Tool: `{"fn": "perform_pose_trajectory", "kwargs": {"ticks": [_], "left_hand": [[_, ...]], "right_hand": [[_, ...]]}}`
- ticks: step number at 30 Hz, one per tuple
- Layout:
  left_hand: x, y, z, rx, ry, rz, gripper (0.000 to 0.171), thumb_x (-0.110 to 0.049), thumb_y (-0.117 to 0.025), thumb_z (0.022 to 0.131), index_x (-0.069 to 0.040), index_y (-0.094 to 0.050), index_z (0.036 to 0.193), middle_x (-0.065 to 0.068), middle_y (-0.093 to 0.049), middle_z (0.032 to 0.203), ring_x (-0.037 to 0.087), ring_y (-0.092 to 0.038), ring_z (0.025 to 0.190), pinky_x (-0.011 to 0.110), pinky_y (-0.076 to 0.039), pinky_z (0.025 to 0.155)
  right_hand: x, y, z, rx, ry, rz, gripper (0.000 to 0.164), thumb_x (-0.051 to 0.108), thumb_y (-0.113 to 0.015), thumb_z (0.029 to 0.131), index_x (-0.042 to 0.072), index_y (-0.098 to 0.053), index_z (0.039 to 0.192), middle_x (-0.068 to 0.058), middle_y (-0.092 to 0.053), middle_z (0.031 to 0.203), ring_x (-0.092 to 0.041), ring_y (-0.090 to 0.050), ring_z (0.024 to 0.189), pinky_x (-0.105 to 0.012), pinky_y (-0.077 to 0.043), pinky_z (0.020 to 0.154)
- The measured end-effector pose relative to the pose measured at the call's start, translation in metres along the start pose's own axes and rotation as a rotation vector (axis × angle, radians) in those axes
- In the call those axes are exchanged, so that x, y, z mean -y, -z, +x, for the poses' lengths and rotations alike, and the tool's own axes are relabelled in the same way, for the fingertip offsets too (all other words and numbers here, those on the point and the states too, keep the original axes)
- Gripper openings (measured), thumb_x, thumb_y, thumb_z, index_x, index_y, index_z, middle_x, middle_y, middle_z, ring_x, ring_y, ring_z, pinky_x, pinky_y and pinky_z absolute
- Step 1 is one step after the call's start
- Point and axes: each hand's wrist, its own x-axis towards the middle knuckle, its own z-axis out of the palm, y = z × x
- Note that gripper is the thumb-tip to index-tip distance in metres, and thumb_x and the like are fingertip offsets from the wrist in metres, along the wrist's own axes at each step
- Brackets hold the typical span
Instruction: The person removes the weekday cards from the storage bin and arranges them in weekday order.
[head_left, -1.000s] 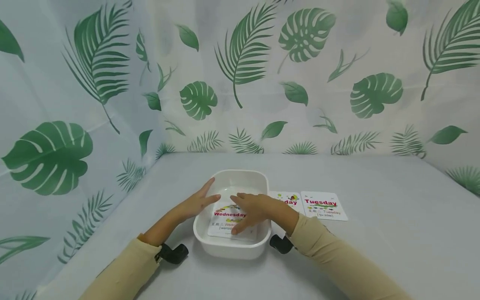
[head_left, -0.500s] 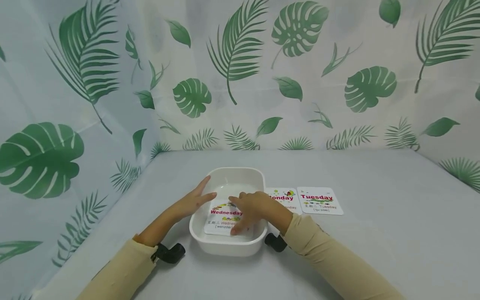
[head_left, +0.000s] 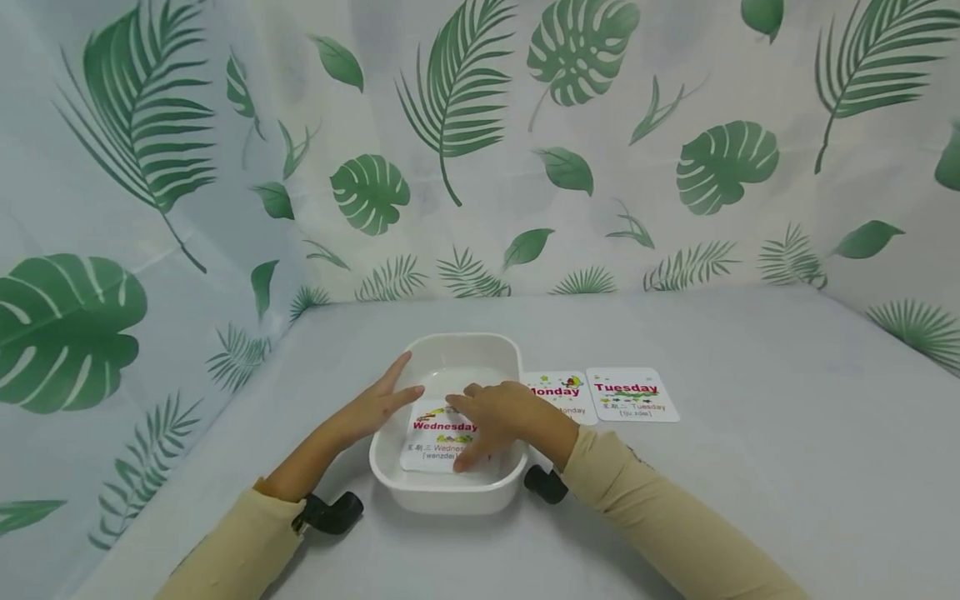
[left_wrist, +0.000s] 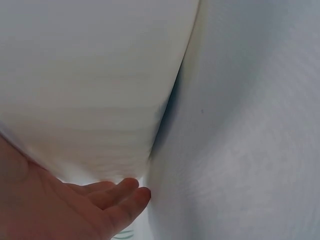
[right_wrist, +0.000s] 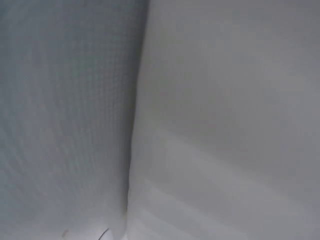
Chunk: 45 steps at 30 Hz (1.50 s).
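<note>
In the head view, a white plastic basin (head_left: 450,500) stands on the table. Inside lies a white flash card (head_left: 427,442) printed "Wednesday" in red, with another card edge showing below it at the right. My right hand (head_left: 498,417) reaches over the right rim and grips this card, fingers at its far edge and thumb at its near edge, covering its right part. At the left rim, my left hand (head_left: 371,410) rests with fingers straight along the outside and thumb stretched over the rim. In the left wrist view, its fingers (left_wrist: 120,200) lie against the basin's outer wall (left_wrist: 90,90).
Right of the basin lie a "Monday" card (head_left: 573,410), partly covered by the right arm, and a "Tuesday" card (head_left: 632,396) beside it. Black wrist cameras (head_left: 333,512) hang at both wrists. A leaf-patterned curtain (head_left: 465,225) borders the grey-white table (head_left: 750,433) behind and at the left.
The head view has shifted, so the scene sits slightly further left. Both hands keep nearly the same places at the basin, and the Wednesday card stays inside it.
</note>
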Motion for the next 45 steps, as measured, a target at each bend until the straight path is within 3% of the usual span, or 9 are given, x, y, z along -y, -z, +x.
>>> {"fn": "perform_pose_trajectory", "kwargs": {"ticks": [6,12,20,27,36,45], "left_hand": [[-0.001,0.004,-0.007,0.025,-0.008,-0.013,0.076,-0.036,-0.042,0.095,-0.016,0.010,0.147,0.014,0.008,0.154,0.039,-0.001,0.139,0.058,-0.015,0.108],[-0.007,0.016,-0.006,-0.005,-0.072,-0.010,0.076,-0.035,-0.041,0.095,-0.015,0.010,0.147,0.015,0.009,0.153,0.040,-0.002,0.139,0.058,-0.017,0.108],[0.003,0.021,-0.014,-0.004,-0.020,0.001,0.075,-0.034,-0.040,0.096,-0.016,0.011,0.147,0.014,0.010,0.153,0.039,-0.001,0.139,0.058,-0.020,0.107],[0.003,0.017,-0.005,0.003,-0.033,0.010,0.075,-0.034,-0.041,0.095,-0.016,0.010,0.147,0.012,0.009,0.154,0.037,0.003,0.140,0.058,-0.008,0.109],[-0.001,0.008,0.006,0.011,-0.039,-0.003,0.075,-0.035,-0.041,0.095,-0.016,0.009,0.147,0.011,0.007,0.154,0.035,0.002,0.141,0.057,-0.007,0.110],[-0.002,0.004,0.004,0.022,-0.033,0.006,0.077,-0.038,-0.042,0.094,-0.015,0.010,0.147,0.012,0.006,0.154,0.036,-0.003,0.140,0.056,-0.014,0.110]], "right_hand": [[0.005,0.002,-0.003,0.005,0.033,-0.019,0.092,0.072,-0.059,0.067,0.028,-0.030,0.143,0.003,-0.044,0.140,-0.020,-0.049,0.120,-0.040,-0.038,0.100],[0.005,0.016,0.000,-0.014,0.061,-0.064,0.094,0.068,-0.062,0.067,0.027,-0.026,0.144,0.003,-0.041,0.142,-0.016,-0.045,0.124,-0.040,-0.034,0.104],[0.016,0.014,0.005,-0.048,0.140,-0.060,0.084,0.059,-0.066,0.071,0.026,-0.034,0.141,0.001,-0.048,0.132,-0.017,-0.049,0.119,-0.042,-0.031,0.106],[0.005,0.012,0.003,-0.084,0.152,0.008,0.082,0.056,-0.066,0.072,0.028,-0.033,0.141,0.000,-0.044,0.137,-0.020,-0.045,0.122,-0.043,-0.033,0.104],[-0.009,0.011,-0.002,-0.132,0.167,0.067,0.079,0.049,-0.065,0.076,0.021,-0.033,0.142,-0.004,-0.042,0.140,-0.025,-0.042,0.125,-0.043,-0.030,0.107],[-0.016,0.013,-0.007,-0.208,0.198,0.116,0.078,0.044,-0.068,0.076,0.019,-0.033,0.142,-0.006,-0.040,0.141,-0.027,-0.040,0.126,-0.046,-0.028,0.107]]}}
